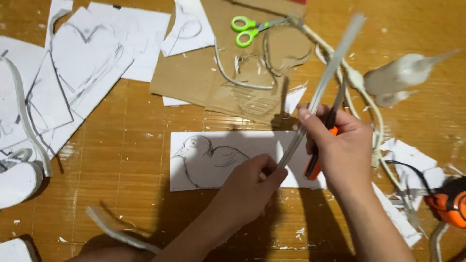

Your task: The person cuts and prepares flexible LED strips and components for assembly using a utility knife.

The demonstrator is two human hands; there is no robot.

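A: Overhead, what are the hands doing?

B: Left hand point(252, 182) is pinching the low end of a long white strip point(324, 82) just above a bird sketch point(213, 160) on the wooden table point(126, 160). Right hand point(340, 145) is pinching the strip higher up while gripping an orange-handled cutter point(315, 165).

A: How far along?

B: Seemingly midway: bird is drawn but uncut; cardboard point(194, 77) is already showing cut-outs.

A: Counts?

B: One green scissors point(246, 30), one glue bottle point(403, 73), one orange glue gun point(449, 204).
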